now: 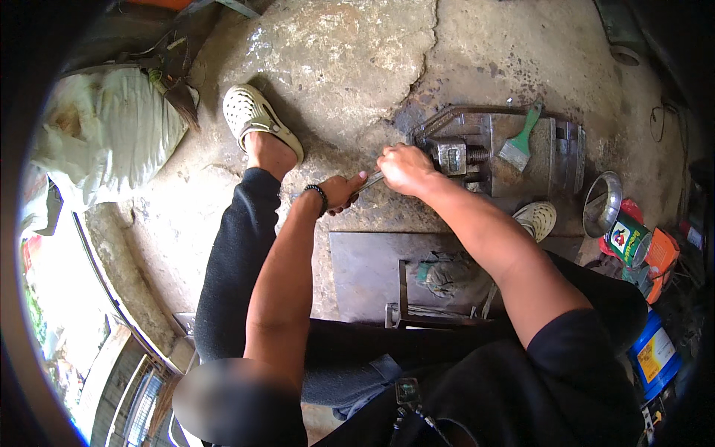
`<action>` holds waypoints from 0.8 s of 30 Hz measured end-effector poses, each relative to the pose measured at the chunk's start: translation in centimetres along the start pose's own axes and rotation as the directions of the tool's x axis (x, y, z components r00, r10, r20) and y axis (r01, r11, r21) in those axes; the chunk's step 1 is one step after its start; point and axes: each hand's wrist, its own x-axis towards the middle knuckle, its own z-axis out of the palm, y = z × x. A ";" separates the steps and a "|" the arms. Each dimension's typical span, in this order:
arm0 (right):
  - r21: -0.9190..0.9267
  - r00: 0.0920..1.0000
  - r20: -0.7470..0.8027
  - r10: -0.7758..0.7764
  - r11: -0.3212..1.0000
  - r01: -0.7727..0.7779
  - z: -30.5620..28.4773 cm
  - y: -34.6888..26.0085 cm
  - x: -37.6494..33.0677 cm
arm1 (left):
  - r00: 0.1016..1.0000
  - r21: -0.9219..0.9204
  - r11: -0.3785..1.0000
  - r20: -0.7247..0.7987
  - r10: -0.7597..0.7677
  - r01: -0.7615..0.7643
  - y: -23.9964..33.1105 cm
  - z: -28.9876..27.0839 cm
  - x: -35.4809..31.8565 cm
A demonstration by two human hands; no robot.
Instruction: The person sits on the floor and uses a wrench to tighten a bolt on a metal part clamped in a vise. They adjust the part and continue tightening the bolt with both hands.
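Observation:
A slim grey metal bar [370, 181] slants between my two hands, in front of the left end of a floor-mounted vise [452, 157]. My left hand [339, 194] is closed round its near end, the thumb laid along it. Closed over the far end, my right hand [406, 170] sits beside the vise jaw and hides that end. Whether the bar touches the vise is hidden by my right hand. A green-handled paintbrush [524, 139] lies on the vise's metal base, right of its screw.
A flat metal sheet [365, 268] lies near me, with a metal frame [403, 290] and a crumpled cloth [439, 277] on it. To the right stand a metal bowl [602, 204], a green container [627, 238] and a blue bucket [655, 357]. A pale sack [104, 138] is at left.

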 end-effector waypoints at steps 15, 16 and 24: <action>0.477 0.602 0.788 -0.127 0.744 -0.467 -0.1 5.0 7.8 | 0.820 0.751 0.653 -0.311 0.481 -0.098 4.3 -3.4 -3.7; 0.494 0.574 0.800 -0.171 0.731 -0.470 0.0 5.3 8.1 | 0.816 0.764 0.639 -0.312 0.487 -0.089 4.6 -3.5 -3.9; 0.310 0.963 -0.158 0.218 0.937 -0.161 0.7 -0.5 -0.7 | 0.749 0.804 0.573 -0.279 0.601 -0.160 4.1 -3.5 -3.9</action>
